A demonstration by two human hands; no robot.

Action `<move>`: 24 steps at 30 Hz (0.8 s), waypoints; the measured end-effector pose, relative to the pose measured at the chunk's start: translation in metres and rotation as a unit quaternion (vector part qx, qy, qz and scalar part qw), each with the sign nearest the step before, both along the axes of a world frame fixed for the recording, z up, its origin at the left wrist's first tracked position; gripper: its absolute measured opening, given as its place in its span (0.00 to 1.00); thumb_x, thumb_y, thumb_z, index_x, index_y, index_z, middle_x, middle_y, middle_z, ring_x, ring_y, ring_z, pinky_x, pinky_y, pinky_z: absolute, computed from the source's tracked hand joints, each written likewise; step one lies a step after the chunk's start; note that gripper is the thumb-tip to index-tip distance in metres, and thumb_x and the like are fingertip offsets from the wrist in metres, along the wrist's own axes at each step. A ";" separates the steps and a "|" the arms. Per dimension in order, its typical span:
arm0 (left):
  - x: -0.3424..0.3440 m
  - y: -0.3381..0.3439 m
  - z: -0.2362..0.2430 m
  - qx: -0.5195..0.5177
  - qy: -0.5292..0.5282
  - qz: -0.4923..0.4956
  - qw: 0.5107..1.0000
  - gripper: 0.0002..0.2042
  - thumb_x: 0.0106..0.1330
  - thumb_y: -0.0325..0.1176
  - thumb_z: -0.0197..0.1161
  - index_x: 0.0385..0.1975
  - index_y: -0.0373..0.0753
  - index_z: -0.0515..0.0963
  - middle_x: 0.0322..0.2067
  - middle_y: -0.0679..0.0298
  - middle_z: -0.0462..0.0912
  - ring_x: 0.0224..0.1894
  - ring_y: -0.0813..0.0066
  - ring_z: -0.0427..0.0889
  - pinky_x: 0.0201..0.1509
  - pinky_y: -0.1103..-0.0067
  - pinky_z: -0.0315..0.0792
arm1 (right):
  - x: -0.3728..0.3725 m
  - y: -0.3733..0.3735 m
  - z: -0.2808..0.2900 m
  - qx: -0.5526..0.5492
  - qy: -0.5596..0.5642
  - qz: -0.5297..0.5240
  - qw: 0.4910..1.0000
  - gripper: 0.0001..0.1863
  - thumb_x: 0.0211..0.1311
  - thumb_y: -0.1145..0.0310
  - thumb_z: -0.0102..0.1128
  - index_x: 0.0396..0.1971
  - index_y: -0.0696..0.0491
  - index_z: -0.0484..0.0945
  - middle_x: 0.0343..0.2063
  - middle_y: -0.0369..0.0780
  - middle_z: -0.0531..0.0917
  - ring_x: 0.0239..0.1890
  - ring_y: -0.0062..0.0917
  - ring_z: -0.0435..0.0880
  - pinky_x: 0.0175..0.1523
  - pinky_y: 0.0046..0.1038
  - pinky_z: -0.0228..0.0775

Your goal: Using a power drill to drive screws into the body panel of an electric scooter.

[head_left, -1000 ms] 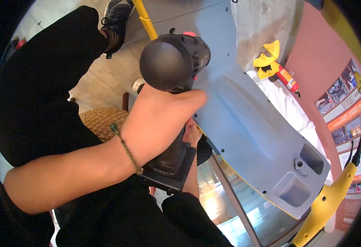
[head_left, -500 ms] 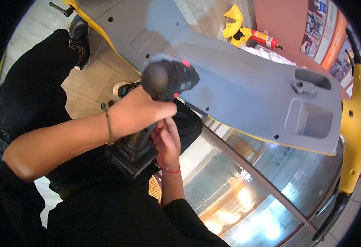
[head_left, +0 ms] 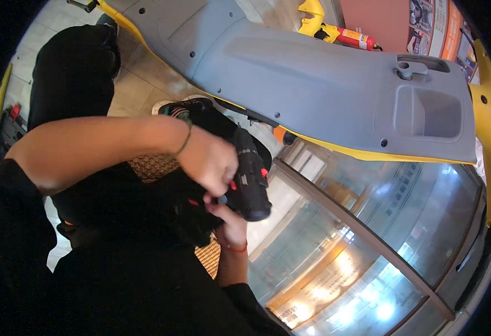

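A black cordless drill (head_left: pixel 251 185) with red marks is held in front of my body, its narrower end up and its rounded end down. My left hand (head_left: pixel 209 165), wearing a cord bracelet, is closed in a fist against the drill's side and slightly blurred. My right hand (head_left: pixel 231 224), with a red string at the wrist, is below it, fingers bent around the drill's grip; the drill partly hides them. A dark block with a red mark (head_left: pixel 192 213), which looks like the drill's base, is against my black clothing.
A long grey scooter-like body panel (head_left: pixel 313 84) with yellow edging stretches across the top. Below it is a framed glass surface (head_left: pixel 324 252) with bright reflections. A red fire extinguisher (head_left: pixel 357 39) and a yellow part (head_left: pixel 311 19) are behind the panel. A yellow frame piece (head_left: pixel 487 140) stands at right.
The drill has been turned so its rounded end faces down toward me, and sits farther right and lower. My left hand has moved down with it. The view has shifted a little.
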State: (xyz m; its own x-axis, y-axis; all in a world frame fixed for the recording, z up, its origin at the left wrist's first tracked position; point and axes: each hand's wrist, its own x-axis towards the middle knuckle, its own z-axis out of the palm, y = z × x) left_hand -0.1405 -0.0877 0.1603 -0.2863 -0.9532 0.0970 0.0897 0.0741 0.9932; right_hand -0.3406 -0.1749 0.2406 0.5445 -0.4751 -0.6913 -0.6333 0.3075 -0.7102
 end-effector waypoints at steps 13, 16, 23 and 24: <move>0.022 -0.056 -0.029 0.175 0.508 0.343 0.771 0.09 0.61 0.16 0.50 0.39 0.28 0.75 0.41 0.55 0.77 0.48 0.69 0.78 0.57 0.80 0.73 | -0.018 0.008 0.054 -0.164 0.002 0.117 0.979 0.17 0.50 0.78 0.52 0.43 0.63 0.69 0.26 0.39 0.76 0.27 0.18 0.74 0.35 0.18 0.63; 0.023 -0.052 -0.025 0.143 0.482 0.306 0.809 0.09 0.62 0.17 0.50 0.40 0.27 0.74 0.43 0.54 0.76 0.49 0.68 0.79 0.59 0.79 0.73 | -0.017 0.012 0.050 -0.158 -0.008 0.126 0.979 0.19 0.49 0.80 0.53 0.45 0.62 0.68 0.32 0.41 0.76 0.28 0.18 0.75 0.37 0.19 0.65; 0.023 -0.042 -0.021 0.095 0.514 0.232 0.820 0.10 0.65 0.22 0.56 0.44 0.25 0.70 0.43 0.53 0.76 0.51 0.67 0.79 0.59 0.78 0.73 | -0.013 0.016 0.058 -0.082 -0.076 0.052 0.992 0.18 0.45 0.83 0.56 0.41 0.59 0.71 0.34 0.41 0.77 0.25 0.20 0.77 0.30 0.22 0.71; 0.024 -0.042 -0.021 0.091 0.527 0.214 0.817 0.10 0.64 0.22 0.57 0.43 0.25 0.71 0.43 0.53 0.76 0.50 0.67 0.79 0.58 0.79 0.74 | -0.012 0.015 0.060 -0.080 -0.082 0.057 0.992 0.27 0.45 0.83 0.55 0.50 0.57 0.63 0.34 0.42 0.76 0.25 0.21 0.77 0.31 0.22 0.71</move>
State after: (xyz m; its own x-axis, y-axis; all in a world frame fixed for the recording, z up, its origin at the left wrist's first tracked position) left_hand -0.1161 -0.1292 0.1397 0.2285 -0.9702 -0.0810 0.9072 0.1820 0.3792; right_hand -0.3530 -0.1595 0.3010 0.6994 -0.5005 -0.5102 -0.5295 0.1167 -0.8403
